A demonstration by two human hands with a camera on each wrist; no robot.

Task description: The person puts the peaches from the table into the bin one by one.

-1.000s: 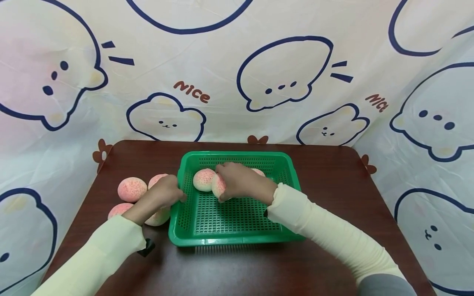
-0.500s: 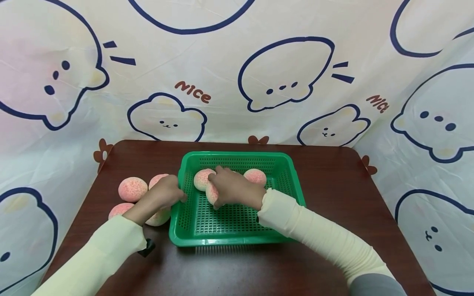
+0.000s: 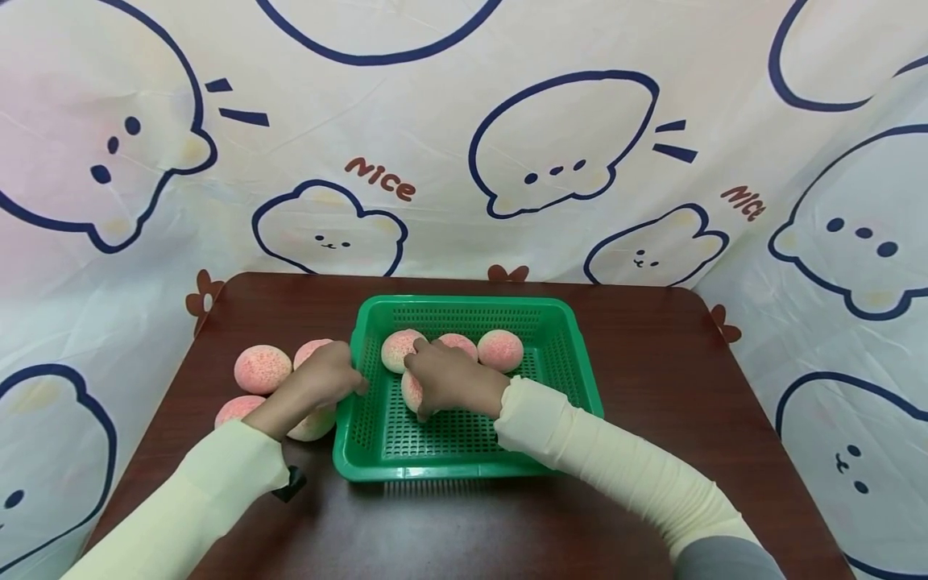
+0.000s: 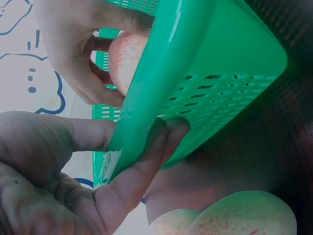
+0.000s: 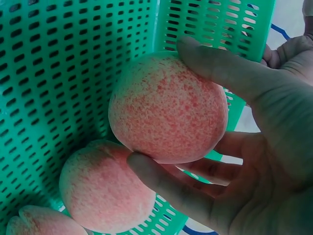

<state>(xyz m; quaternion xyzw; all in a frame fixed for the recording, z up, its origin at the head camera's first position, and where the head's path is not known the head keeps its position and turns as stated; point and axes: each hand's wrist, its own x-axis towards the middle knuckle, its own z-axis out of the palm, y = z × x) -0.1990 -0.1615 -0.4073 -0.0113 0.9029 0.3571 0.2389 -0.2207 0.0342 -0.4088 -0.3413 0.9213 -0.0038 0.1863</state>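
Note:
A green plastic basket (image 3: 464,472) with slotted walls stands on the table. My left hand (image 3: 326,374) pinches its left rim, thumb on one side and fingers on the other in the left wrist view. Inside the basket, my right hand (image 3: 458,377) holds a pink-speckled peach (image 5: 168,107) near the left wall, thumb and fingers around it. Along the back of the basket sit three more peaches: a left one (image 3: 397,351), a middle one (image 3: 458,345) partly behind my hand, and a right one (image 3: 500,351).
Several peaches (image 3: 263,369) lie on the dark wooden table (image 3: 464,532) left of the basket, some partly hidden by my left hand and forearm. Behind the table hangs a pale cloth (image 3: 435,129) printed with cartoon figures.
My right hand has moved left and toward me inside the basket with the peach. The middle and right peaches behind it have come into fuller view. My left hand stays on the rim.

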